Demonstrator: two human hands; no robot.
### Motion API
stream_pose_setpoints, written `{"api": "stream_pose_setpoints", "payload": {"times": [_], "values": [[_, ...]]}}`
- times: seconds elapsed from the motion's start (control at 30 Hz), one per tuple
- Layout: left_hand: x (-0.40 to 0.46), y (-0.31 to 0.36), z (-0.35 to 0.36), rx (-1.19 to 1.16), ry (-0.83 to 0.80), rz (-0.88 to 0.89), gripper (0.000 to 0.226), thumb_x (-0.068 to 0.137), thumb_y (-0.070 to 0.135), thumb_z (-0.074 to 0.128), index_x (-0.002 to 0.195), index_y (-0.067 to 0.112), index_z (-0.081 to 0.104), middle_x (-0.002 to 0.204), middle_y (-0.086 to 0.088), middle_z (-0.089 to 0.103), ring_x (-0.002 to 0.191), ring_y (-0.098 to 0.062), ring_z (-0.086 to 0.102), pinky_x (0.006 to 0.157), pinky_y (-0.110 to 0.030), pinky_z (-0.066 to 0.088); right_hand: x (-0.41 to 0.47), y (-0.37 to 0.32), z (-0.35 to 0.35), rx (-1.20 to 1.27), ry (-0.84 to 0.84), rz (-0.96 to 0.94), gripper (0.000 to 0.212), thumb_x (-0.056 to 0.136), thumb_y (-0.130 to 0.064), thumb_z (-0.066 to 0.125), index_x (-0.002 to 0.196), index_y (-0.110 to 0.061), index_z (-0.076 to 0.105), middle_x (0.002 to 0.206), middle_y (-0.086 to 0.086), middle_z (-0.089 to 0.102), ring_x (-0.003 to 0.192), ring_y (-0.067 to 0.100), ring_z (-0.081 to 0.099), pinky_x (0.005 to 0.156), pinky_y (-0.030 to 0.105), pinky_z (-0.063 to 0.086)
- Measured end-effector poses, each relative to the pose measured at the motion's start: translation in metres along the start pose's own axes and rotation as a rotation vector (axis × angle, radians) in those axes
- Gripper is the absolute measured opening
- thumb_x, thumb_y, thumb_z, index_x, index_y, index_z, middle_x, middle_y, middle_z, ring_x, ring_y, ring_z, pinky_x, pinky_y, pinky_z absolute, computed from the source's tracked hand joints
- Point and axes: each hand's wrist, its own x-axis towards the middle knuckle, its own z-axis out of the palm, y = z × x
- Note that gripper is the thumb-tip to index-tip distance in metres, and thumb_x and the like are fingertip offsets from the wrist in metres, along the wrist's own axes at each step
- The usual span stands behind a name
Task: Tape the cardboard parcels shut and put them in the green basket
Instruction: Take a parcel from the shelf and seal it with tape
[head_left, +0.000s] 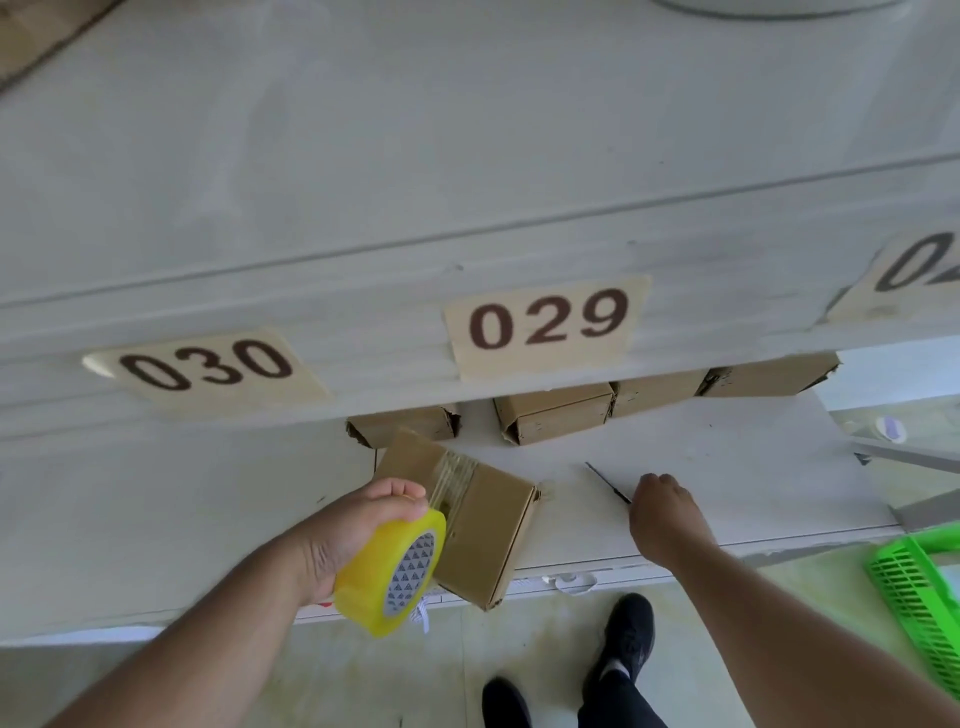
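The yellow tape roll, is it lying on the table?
No, the left hand holds the yellow tape roll up against the cardboard parcel, with tape stretched onto it.

White desk (727, 467) under numbered shelf, frame centre. On it: taped parcel (488, 530) lower centre overhanging front edge, four parcels (558, 418) along back, thin blade (605, 480).

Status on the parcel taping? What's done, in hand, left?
Done: nothing visibly in the green basket. In hand: left hand holds the tape roll, strip stretched across the front parcel; right hand reaches a thin tool. Left: four parcels under the shelf.
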Motion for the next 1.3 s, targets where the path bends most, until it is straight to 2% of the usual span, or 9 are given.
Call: {"api": "stream_pose_setpoints", "payload": {"times": [0.1, 0.2, 0.33, 0.5, 0.8, 0.97, 1.1, 1.23, 1.3], "values": [[0.0, 0.002, 0.002, -0.004, -0.012, 0.0, 0.054, 0.054, 0.043, 0.084, 0.106, 0.031, 0.075, 0.114, -0.014, 0.075, 0.108, -0.041, 0.071, 0.087, -0.049, 0.059, -0.015, -0.014, -0.019, 0.3, -0.025, 0.011, 0.008, 0.103, -0.012, 0.045, 0.099, -0.018, 0.042, 0.102, 0.012, 0.063, 0.084, 0.028, 0.063, 0.068, 0.04, 0.056], [0.002, 0.008, 0.003, -0.01, -0.012, -0.009, 0.043, 0.062, 0.037, 0.08, 0.105, 0.029, 0.077, 0.115, -0.018, 0.074, 0.1, -0.037, 0.073, 0.086, -0.047, 0.058, -0.053, -0.052, -0.05, 0.575, 0.04, -0.147, 0.02, 0.103, -0.012, 0.043, 0.12, -0.024, 0.044, 0.103, 0.007, 0.066, 0.077, 0.024, 0.062, 0.062, 0.035, 0.047], [0.003, 0.012, 0.003, -0.016, -0.034, -0.009, 0.057, 0.052, 0.042, 0.083, 0.106, 0.026, 0.077, 0.116, -0.018, 0.074, 0.099, -0.036, 0.072, 0.09, -0.05, 0.057, -0.099, -0.112, -0.063, 0.172, -0.027, -0.44, 0.016, 0.108, -0.039, 0.037, 0.107, -0.033, 0.052, 0.091, -0.002, 0.068, 0.081, 0.025, 0.061, 0.063, 0.034, 0.04], [0.003, 0.013, 0.004, -0.024, -0.034, -0.014, 0.061, 0.048, 0.045, 0.082, 0.108, 0.029, 0.079, 0.113, -0.016, 0.076, 0.11, -0.042, 0.07, 0.095, -0.056, 0.055, -0.093, -0.138, -0.049, -0.125, 0.083, -0.491, 0.034, 0.11, -0.041, 0.029, 0.105, -0.023, 0.057, 0.095, -0.001, 0.069, 0.082, 0.027, 0.061, 0.064, 0.034, 0.042], [0.002, 0.01, 0.004, -0.013, -0.022, 0.015, 0.048, 0.059, 0.038, 0.079, 0.106, 0.029, 0.08, 0.109, -0.015, 0.077, 0.107, -0.041, 0.071, 0.094, -0.053, 0.056, -0.1, -0.163, -0.032, -0.248, 0.054, -0.459, 0.019, 0.101, -0.017, 0.047, 0.115, -0.019, 0.06, 0.105, 0.003, 0.071, 0.095, 0.032, 0.07, 0.068, 0.033, 0.042], [0.003, 0.01, 0.002, -0.031, -0.012, 0.008, 0.042, 0.063, 0.036, 0.075, 0.104, 0.028, 0.081, 0.109, -0.016, 0.077, 0.101, -0.038, 0.073, 0.09, -0.051, 0.058, -0.101, -0.12, -0.045, -0.168, 0.191, -0.4, 0.018, 0.106, -0.025, 0.039, 0.102, -0.02, 0.056, 0.092, -0.001, 0.068, 0.078, 0.03, 0.066, 0.061, 0.034, 0.043], [0.005, 0.009, 0.002, -0.027, -0.032, 0.013, 0.058, 0.05, 0.045, 0.079, 0.107, 0.031, 0.08, 0.107, -0.012, 0.078, 0.103, -0.038, 0.073, 0.09, -0.05, 0.059, -0.065, -0.058, -0.057, -0.118, 0.244, -0.191, 0.032, 0.11, -0.039, 0.028, 0.094, -0.022, 0.051, 0.077, -0.005, 0.059, 0.068, 0.025, 0.057, 0.059, 0.034, 0.043], [0.009, 0.009, 0.0, -0.03, -0.04, 0.013, 0.059, 0.052, 0.044, 0.08, 0.108, 0.03, 0.08, 0.108, -0.012, 0.078, 0.102, -0.037, 0.074, 0.093, -0.053, 0.059, -0.027, -0.032, -0.037, -0.187, 0.075, -0.139, 0.035, 0.11, -0.042, 0.03, 0.101, -0.023, 0.058, 0.085, -0.005, 0.063, 0.08, 0.02, 0.062, 0.07, 0.034, 0.053], [0.01, 0.008, 0.001, -0.025, -0.039, 0.013, 0.06, 0.05, 0.046, 0.08, 0.108, 0.03, 0.08, 0.108, -0.011, 0.078, 0.103, -0.037, 0.073, 0.094, -0.055, 0.059, -0.022, -0.038, -0.029, -0.223, 0.108, -0.2, 0.038, 0.108, -0.046, 0.035, 0.11, -0.026, 0.068, 0.101, -0.006, 0.07, 0.095, 0.02, 0.063, 0.083, 0.035, 0.052]]}}
